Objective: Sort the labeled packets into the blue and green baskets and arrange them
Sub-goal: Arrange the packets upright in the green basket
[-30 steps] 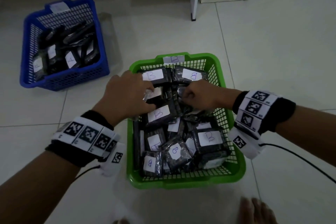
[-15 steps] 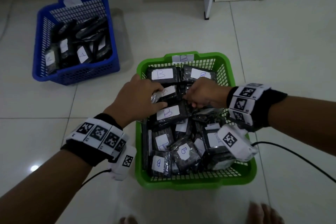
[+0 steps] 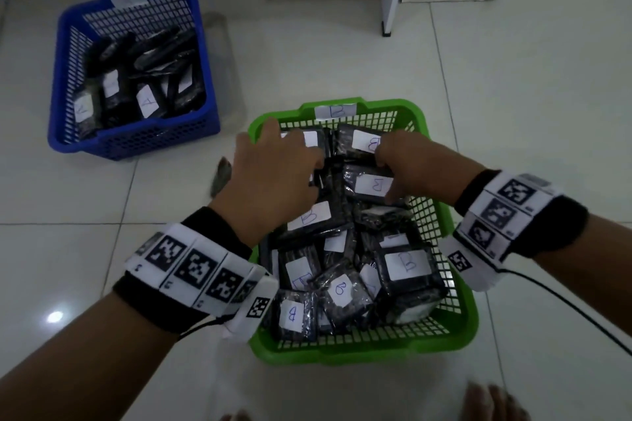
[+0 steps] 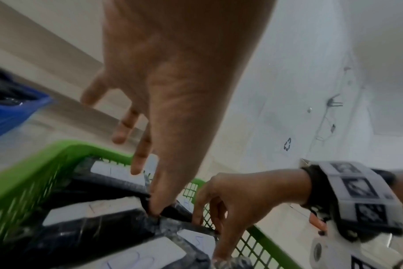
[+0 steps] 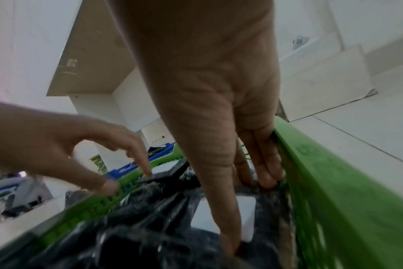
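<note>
Head view: green basket (image 3: 455, 301) sits on the tiled floor (image 3: 530, 113), packed with black packets carrying white labels marked B. Blue basket (image 3: 205, 102) stands well apart, up and to the left, holding black packets marked A (image 3: 147, 105). Both hands are inside the far half of the green basket.

Left hand (image 3: 270, 178): from the head view only its back shows, covering the packets below. Left wrist view adds that the fingers (image 4: 140, 158) are spread and fairly straight, and the thumb tip presses on the edge of a black packet (image 4: 85, 229); no wrap around anything visible.

Right hand (image 3: 413, 164): the head view shows fingers bent down at the far edge of a packet labeled B (image 3: 371, 185), thumb at its near right corner. Right wrist view shows the thumb lying across that white label (image 5: 219, 216) and fingers tucked down between packet and green basket wall (image 5: 315, 178), which the head view hides.

Toes (image 3: 492, 402) show at the bottom edge of the head view.
</note>
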{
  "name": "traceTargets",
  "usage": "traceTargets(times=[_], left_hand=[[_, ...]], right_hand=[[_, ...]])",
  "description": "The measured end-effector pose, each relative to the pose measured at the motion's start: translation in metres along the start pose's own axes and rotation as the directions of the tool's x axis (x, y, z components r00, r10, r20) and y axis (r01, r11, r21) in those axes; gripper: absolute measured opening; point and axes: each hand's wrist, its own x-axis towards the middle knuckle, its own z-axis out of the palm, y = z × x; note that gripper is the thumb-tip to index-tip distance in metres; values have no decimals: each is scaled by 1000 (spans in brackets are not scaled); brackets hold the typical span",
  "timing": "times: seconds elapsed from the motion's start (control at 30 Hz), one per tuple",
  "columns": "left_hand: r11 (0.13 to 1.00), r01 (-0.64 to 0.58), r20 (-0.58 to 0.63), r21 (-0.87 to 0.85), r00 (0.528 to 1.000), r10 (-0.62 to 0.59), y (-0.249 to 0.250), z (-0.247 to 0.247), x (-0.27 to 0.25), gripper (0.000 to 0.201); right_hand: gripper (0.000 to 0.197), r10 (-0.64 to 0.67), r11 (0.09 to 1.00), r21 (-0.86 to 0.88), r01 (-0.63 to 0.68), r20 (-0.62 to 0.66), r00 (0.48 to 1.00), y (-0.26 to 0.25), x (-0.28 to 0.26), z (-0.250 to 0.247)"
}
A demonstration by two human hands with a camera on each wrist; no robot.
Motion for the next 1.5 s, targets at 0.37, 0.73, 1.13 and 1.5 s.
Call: traceTargets(times=[0.37,0.73,1.13,1.5], left_hand=[[671,-94,-146,-735,989,-22,-36,-1,19,21],[418,-172,-203,-892,979,-31,11,27,9,61],[601,-57,-122,-798,990,-69,16,28,26,26],[866,-167,-246,-471,968,53,47,48,47,23]], right_hand=[[20,8,962,270,31,-141,990,16,1,-1],[21,-54,855,482,190,-281,958,15,-11,-35],[24,-23,959,280,35,-47,999,28,-41,-20],[33,-207,950,263,171,113,972,15,-56,-6]])
